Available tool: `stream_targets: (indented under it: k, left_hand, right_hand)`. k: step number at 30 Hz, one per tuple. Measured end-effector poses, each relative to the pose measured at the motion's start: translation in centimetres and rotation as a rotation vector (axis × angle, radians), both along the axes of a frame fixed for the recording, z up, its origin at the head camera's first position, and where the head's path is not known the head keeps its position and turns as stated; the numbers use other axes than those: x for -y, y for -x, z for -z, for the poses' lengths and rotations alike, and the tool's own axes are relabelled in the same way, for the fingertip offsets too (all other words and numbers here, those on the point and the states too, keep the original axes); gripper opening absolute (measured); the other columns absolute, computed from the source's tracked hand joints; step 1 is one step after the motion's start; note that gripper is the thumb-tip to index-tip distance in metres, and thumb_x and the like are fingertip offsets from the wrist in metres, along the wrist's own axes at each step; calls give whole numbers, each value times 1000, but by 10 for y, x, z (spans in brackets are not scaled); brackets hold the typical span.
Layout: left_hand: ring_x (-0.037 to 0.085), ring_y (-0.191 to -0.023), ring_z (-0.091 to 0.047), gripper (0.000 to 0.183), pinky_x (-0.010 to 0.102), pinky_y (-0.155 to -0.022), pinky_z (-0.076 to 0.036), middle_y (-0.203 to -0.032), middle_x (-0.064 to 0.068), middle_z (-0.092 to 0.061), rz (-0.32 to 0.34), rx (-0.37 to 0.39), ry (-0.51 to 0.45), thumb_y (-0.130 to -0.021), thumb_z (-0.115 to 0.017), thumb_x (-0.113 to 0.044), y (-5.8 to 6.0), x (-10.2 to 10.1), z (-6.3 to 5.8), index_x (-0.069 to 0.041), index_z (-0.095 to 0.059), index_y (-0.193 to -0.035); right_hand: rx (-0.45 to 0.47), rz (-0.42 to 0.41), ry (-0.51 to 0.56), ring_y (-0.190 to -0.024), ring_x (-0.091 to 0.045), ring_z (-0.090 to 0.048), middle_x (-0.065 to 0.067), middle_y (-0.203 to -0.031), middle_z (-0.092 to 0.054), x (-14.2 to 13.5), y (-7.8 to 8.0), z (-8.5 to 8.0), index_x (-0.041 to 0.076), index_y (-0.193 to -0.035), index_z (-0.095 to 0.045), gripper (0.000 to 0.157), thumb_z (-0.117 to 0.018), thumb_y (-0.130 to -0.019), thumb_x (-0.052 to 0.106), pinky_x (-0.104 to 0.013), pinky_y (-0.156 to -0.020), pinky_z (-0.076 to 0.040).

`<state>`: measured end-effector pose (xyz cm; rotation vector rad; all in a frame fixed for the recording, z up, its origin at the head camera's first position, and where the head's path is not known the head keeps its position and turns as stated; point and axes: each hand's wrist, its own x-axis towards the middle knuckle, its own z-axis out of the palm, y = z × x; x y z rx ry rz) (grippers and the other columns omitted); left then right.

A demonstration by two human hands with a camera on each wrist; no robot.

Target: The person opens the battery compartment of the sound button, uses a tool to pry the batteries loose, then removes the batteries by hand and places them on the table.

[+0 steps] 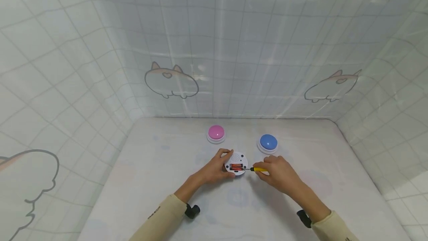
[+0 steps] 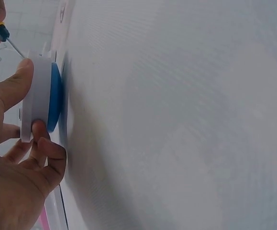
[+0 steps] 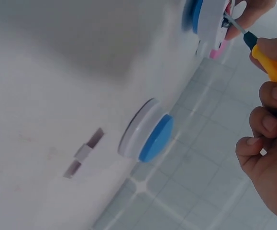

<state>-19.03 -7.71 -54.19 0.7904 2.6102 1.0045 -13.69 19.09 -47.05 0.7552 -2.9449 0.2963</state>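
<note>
My left hand (image 1: 213,169) grips a round white push button (image 1: 236,157) by its rim, with its underside up. In the left wrist view its blue dome (image 2: 56,98) faces the table. Two red batteries (image 1: 236,166) sit in the exposed battery compartment, beside a patch of small speaker holes. A yellow-handled screwdriver (image 1: 260,169) is held in my right hand (image 1: 280,174). Its thin metal shaft (image 3: 236,24) reaches to the end of the batteries; whether the tip touches them I cannot tell.
Behind my hands stand a pink-domed button (image 1: 216,132) and another blue-domed button (image 1: 268,143), both dome up. A small strip-like object (image 3: 84,152) shows near the blue one in the right wrist view. Tile-patterned sheeting (image 1: 234,55) walls the white table (image 1: 160,181).
</note>
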Motion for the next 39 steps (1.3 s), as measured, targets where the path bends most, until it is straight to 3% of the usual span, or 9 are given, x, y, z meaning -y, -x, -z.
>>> stream_targets:
  k: [3, 10, 17, 29, 39]
  left_hand:
    - [16, -124, -45, 94, 28, -101, -42, -156, 6, -29, -3, 1, 4, -87, -79, -38, 0, 0, 1, -11, -26, -160]
    - [15, -115, -47, 93, 24, -92, -43, -156, 5, -29, 1, 11, 1, -88, -79, -37, 0, 1, -1, -11, -26, -160]
    - [17, -127, -46, 94, 32, -106, -42, -156, 6, -29, 0, 7, 3, -87, -79, -37, 0, 1, -2, -9, -26, -160]
    - [19, -131, -44, 94, 36, -110, -40, -156, 6, -28, 5, 17, -24, -88, -78, -38, -1, 1, -2, -8, -26, -160]
    - [13, -116, -48, 90, 25, -96, -43, -156, 6, -28, 7, 20, -13, -90, -76, -37, 0, 1, -2, -7, -26, -159]
  right_hand:
    - [-56, -37, -34, -74, -6, -50, 12, -81, -64, 3, -2, -1, 27, -105, -80, 25, -85, -81, 33, -33, -76, -47]
    - [-118, -73, -74, -74, -7, -51, 10, -79, -65, 7, -3, -1, 25, -103, -80, 26, -86, -80, 32, -32, -75, -48]
    - [-132, -89, -107, -71, -7, -49, 8, -77, -64, 12, -2, -4, 24, -103, -80, 25, -86, -80, 31, -31, -72, -49]
    - [-138, -71, -132, -69, -8, -47, 9, -74, -62, 14, -1, -3, 26, -102, -80, 24, -86, -79, 32, -29, -69, -49]
    - [-146, -60, -138, -68, -9, -44, 10, -72, -61, 14, -3, -5, 28, -102, -80, 24, -87, -79, 31, -27, -67, -48]
